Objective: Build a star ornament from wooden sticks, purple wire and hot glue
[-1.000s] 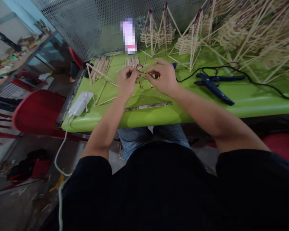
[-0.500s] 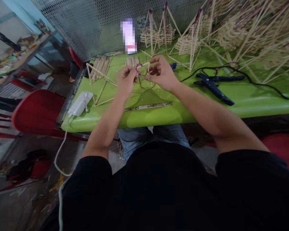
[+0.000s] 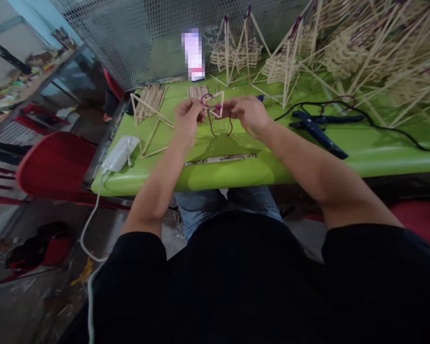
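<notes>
Left grip (image 3: 189, 117) on purple cord (image 3: 231, 127), pliers (image 3: 317, 131) rightward

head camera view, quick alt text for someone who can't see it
A person's left hand and right hand handle purple cord and small joined sticks over a green table. Loose sticks and a white box sit left, dark pliers right, with stick structures beyond.

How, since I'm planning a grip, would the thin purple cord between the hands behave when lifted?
The thin purple cord looks flexible, given its curving tails. Its thinness suggests it's light. Those loose tails could snag.
</notes>
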Demonstrator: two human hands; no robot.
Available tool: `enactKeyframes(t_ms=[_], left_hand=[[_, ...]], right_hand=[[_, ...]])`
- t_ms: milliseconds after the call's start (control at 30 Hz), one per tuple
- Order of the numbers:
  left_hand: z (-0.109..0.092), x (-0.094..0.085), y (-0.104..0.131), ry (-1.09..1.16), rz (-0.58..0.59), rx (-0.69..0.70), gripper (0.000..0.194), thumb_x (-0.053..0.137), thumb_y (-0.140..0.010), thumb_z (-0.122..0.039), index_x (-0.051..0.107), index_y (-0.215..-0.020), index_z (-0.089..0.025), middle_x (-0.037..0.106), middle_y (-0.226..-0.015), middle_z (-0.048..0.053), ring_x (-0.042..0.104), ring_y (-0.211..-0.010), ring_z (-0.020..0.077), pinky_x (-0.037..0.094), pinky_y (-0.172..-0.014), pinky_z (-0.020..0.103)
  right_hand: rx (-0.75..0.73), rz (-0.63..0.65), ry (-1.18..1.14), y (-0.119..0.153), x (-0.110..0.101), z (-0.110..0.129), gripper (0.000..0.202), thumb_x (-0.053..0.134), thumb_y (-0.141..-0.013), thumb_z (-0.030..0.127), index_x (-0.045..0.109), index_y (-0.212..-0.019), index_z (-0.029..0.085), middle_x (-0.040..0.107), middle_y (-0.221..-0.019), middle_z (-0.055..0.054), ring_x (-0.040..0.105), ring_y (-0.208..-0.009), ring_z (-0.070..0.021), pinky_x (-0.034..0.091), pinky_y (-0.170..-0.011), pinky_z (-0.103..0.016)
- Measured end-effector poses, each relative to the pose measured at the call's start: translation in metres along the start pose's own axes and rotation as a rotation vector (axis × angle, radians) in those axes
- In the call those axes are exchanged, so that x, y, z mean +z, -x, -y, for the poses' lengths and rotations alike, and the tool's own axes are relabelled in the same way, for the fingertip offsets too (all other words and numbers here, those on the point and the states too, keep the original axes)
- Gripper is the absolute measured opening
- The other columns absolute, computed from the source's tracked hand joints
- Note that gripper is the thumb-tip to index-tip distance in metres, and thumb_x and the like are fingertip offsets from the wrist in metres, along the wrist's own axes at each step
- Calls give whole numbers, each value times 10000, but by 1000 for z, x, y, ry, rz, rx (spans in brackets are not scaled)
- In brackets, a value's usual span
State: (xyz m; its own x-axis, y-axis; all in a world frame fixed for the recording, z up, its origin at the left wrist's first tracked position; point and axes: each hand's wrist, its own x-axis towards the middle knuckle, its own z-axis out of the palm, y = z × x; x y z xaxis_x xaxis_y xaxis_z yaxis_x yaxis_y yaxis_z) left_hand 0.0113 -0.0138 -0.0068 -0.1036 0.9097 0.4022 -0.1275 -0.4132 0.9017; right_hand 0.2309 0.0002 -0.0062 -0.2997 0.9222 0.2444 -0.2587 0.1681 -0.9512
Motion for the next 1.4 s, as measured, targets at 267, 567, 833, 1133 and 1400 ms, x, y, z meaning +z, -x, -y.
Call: enactKeyframes(t_ms=[267,567,833,1133,1400], left_hand=[[1,-1,0,26,3,-35,391,948,-1122,-293,800,-765,-233,721,-721,-33,613,-561,79,485,-566,208],[10,-6,-4,-8,28,-31,367,959,-1129,-384,813,-834,-223,644,-733,-53,627,-566,60,508,-587,186],[9,-10,-2,21,88,-71,285,971,-1111,-367,881,-866,-253,761,-836,-21,634,-611,66,532,-579,191],[-6,-4,5,58,93,-119,305,988,-1093,-303,877,-812,-258,767,-811,-9,644,-622,77,535,-586,204],[-8,-2,7,85,119,-65,292,969,-1110,-328,889,-835,-271,727,-768,-24,638,-609,88,530,-591,216]], right_hand=[[-29,91,7,0,-2,-1,264,903,-842,27,867,-1025,215,893,-975,-39,861,-1022,-243,800,-1073,-469],[-6,189,-133,3,-8,2,314,1008,-834,106,851,-1070,242,870,-962,-10,769,-866,-174,740,-822,-307],[2,169,-143,2,-12,-3,296,1044,-953,293,763,-871,245,734,-784,14,637,-709,-142,602,-680,-280],[146,55,34,0,-13,-6,411,1040,-929,462,663,-866,309,660,-710,0,558,-678,-209,562,-640,-400],[84,54,348,-3,-17,-18,306,935,-911,211,647,-840,287,576,-623,27,481,-648,-193,563,-715,-400]])
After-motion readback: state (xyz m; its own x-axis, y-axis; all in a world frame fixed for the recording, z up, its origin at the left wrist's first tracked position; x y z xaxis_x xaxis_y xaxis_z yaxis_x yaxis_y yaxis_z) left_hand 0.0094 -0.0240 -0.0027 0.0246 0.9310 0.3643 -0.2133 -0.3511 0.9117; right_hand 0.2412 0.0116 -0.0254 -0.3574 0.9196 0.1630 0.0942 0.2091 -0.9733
